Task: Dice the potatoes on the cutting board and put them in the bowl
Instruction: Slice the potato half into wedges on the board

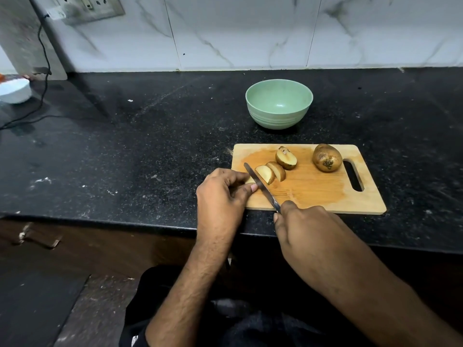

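Steel knife [260,186] across held potato piece [249,181]

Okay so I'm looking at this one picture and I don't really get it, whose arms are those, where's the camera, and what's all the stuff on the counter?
There is no machine here. The camera sits on a person's head and looks forward and down, so the two bare arms coming in from the bottom are the person's own.

On the black counter lies a wooden cutting board. On it are a whole potato, a potato half and two cut wedges side by side. Behind the board stands a green bowl with nothing in it yet.

The right hand grips a knife, its blade angled across the board's near left corner. The left hand holds a small potato piece against the blade, mostly hidden by the fingers.

At far left are a white bowl and a black cable from a wall socket.
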Demonstrator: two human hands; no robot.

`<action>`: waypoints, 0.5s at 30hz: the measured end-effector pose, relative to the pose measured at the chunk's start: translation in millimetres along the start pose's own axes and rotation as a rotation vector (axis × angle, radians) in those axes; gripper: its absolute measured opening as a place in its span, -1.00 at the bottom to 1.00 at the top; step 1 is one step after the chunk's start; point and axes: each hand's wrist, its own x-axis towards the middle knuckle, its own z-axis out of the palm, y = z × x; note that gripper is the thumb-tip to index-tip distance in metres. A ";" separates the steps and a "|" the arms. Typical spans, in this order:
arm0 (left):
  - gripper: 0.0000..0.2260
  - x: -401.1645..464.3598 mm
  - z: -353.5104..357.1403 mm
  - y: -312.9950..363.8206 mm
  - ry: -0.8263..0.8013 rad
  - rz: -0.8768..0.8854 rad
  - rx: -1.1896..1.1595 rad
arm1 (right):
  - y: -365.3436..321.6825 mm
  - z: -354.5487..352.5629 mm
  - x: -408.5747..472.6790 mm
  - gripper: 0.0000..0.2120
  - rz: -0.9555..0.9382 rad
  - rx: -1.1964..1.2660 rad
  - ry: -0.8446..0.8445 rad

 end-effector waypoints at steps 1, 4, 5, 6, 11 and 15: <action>-0.84 0.8 -0.8 -0.2 -0.004 -0.005 0.004 | 0.4 0.1 0.6 -0.71 0.002 -0.011 -0.002; -0.82 5.2 -5.9 -1.1 -0.070 -0.029 0.010 | 1.2 -0.2 1.1 -0.75 0.004 -0.038 -0.015; -0.82 6.4 -7.1 -1.5 -0.090 -0.038 0.008 | 1.0 -0.5 0.7 -0.76 0.001 -0.052 -0.015; -0.82 7.1 -7.5 -1.9 -0.094 -0.041 0.007 | 0.9 -0.9 0.8 -0.77 -0.002 -0.069 -0.016; -0.86 4.6 -4.8 -0.2 -0.038 -0.028 0.030 | 4.4 -4.3 3.1 -0.81 -0.005 -0.136 -0.035; -0.87 6.1 -5.9 2.0 -0.044 -0.033 0.057 | 7.5 -7.3 4.2 -0.84 -0.026 -0.211 -0.043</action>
